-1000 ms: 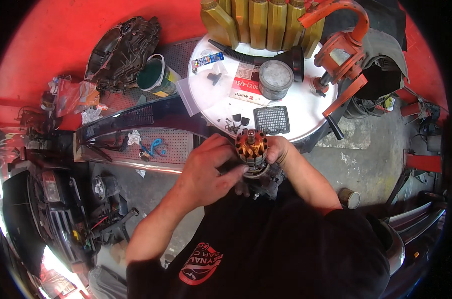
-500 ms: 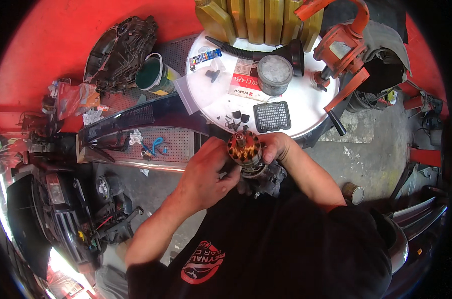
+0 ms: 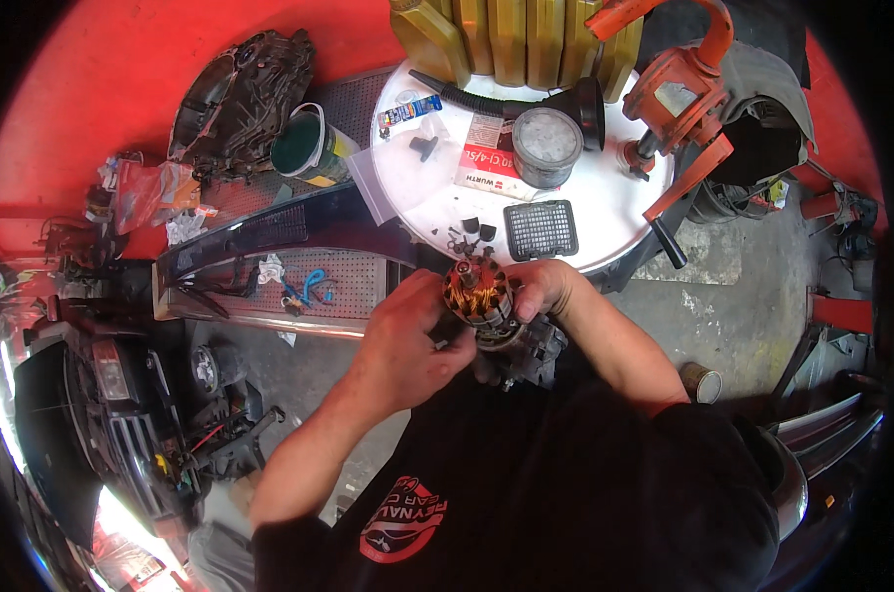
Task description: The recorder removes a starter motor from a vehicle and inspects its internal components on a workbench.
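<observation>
Close to my chest I hold a starter motor, its grey metal housing (image 3: 528,357) pointing down towards my shirt. Out of its upper end stands the armature (image 3: 477,292), with bright copper windings and a shaft tip. My left hand (image 3: 403,333) is closed round the left side, fingers curled and partly hidden behind the armature. From the right, my right hand (image 3: 545,288) grips the motor with the thumb on top; its other fingers are mostly out of sight. Just beyond the armature, small dark parts (image 3: 464,242) lie on the edge of the white round table (image 3: 437,202).
On the table are a black grille (image 3: 540,230), a round grey tin (image 3: 546,146), a blue tube (image 3: 409,111) and a black hose with a funnel-like end. Gold jugs (image 3: 506,39) line its back. An orange hand-crank pump (image 3: 679,99) stands right; a green bucket (image 3: 304,143) stands left.
The armature has tilted slightly to the left and towards me between my hands. Both hands keep their hold, and the view has shifted a little.
</observation>
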Demonstrator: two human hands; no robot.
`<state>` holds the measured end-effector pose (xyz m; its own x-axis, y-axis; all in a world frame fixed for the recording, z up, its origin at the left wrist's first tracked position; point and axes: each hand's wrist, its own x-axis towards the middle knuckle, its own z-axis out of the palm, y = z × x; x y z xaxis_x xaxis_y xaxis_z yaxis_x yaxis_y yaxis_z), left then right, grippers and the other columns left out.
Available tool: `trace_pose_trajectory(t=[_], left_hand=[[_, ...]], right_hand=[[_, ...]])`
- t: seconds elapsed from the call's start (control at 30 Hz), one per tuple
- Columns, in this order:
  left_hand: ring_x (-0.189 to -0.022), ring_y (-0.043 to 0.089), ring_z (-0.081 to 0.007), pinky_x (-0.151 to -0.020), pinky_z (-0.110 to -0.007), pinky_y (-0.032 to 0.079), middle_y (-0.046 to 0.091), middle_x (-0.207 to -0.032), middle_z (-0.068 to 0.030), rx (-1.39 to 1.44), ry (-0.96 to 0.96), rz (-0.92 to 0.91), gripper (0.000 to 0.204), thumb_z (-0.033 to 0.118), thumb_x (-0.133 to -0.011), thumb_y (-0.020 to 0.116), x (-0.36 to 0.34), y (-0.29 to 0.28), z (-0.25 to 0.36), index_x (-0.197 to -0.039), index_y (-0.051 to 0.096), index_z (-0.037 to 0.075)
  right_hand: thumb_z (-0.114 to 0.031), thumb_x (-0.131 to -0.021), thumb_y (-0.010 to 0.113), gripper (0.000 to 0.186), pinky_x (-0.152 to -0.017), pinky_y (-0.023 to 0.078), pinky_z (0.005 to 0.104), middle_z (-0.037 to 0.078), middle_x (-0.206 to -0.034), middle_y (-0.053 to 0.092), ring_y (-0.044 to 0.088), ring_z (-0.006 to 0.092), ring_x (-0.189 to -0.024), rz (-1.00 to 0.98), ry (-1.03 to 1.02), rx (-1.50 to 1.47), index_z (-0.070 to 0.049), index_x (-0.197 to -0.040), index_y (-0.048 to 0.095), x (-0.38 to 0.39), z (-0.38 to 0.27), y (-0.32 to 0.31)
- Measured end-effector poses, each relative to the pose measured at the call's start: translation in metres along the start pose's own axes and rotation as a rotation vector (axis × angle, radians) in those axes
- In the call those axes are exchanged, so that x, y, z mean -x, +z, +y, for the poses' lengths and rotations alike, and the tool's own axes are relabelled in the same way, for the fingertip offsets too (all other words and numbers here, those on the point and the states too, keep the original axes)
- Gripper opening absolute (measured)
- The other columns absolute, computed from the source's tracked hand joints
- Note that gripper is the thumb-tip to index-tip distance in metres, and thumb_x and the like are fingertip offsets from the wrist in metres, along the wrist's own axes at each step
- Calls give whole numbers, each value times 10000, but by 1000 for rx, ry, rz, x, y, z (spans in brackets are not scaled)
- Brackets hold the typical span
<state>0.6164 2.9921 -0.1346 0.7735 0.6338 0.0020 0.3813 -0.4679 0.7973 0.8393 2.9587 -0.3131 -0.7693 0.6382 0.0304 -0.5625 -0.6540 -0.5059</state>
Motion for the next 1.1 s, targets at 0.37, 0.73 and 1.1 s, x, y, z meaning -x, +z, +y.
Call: trace_pose_trajectory(t=[0.37, 0.73, 1.1], left_hand=[[-885, 626, -408, -763, -488, 539, 624, -951, -168, -160, 184, 242, 297, -31, -741, 711, 10, 26, -8, -1034, 679, 1], [-828, 705, -305, -706, -348, 570, 670, -988, -143, 77, 25, 165, 193, -48, -840, 784, 15, 12, -6, -1024, 751, -1], [-1007, 736, -302, -885, -401, 575, 750, -1113, -142, 57, -106, -86, 312, 25, -843, 778, 3, -14, -2, -1155, 773, 38]], right_hand=[[-175, -674, 917, 948, -1099, 548, 388, 175, -1391, 719, 705, 268, -1236, 26, -131, 13, 62, -1514, 546, -5, 14, -3], [-303, -629, 1013, 1058, -1103, 550, 429, 217, -1407, 684, 690, 302, -1263, -7, 14, -123, 93, -1488, 539, -2, 4, 6], [-393, -805, 841, 773, -878, 660, 511, 373, -1183, 733, 765, 455, -1081, -91, -16, 192, 126, -1337, 628, -5, -3, 20]])
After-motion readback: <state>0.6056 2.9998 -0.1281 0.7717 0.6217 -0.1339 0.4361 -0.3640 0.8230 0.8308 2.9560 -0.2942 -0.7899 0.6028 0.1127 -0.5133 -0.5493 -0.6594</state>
